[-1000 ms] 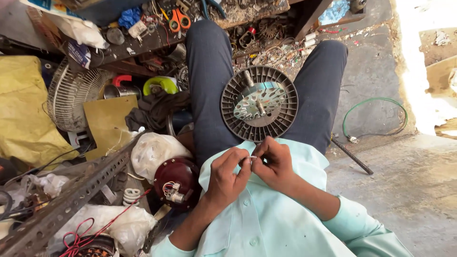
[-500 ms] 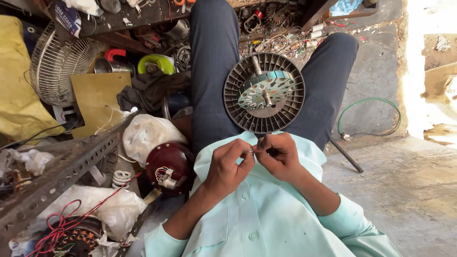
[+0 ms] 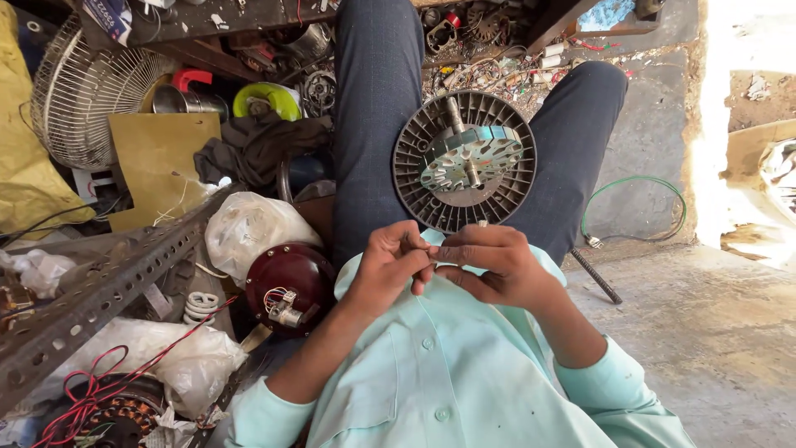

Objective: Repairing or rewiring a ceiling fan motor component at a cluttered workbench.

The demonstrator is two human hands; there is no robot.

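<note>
Grey ribbed metal fills the middle of the head view: a round motor disc rests in the lap between the two dark trouser legs, just beyond the hands. Its flat face tilts up toward the camera, and its shaft, the long axis, sticks out of the centre toward the viewer and slightly away from the body.

The left hand and the right hand meet over the pale green shirt, fingertips pressed together on something small. What they pinch is hidden between the fingers, so I cannot tell what it is; only a tiny light tip shows above the right hand. Both hands are closed in a fine pinch, touching each other, and neither touches the disc.

To do this fiddly work well, it looks wise to keep the wrists braced against the chest and the pinch tight, since a small part dropped here could vanish into the clutter.

To the left of the left hand lie a dark red motor cover with a wire connector, a white plastic bag and a perforated steel angle. Farther off on that side stands a wire fan guard. To the right of the right hand, a green wire loop lies on the concrete floor.
</note>
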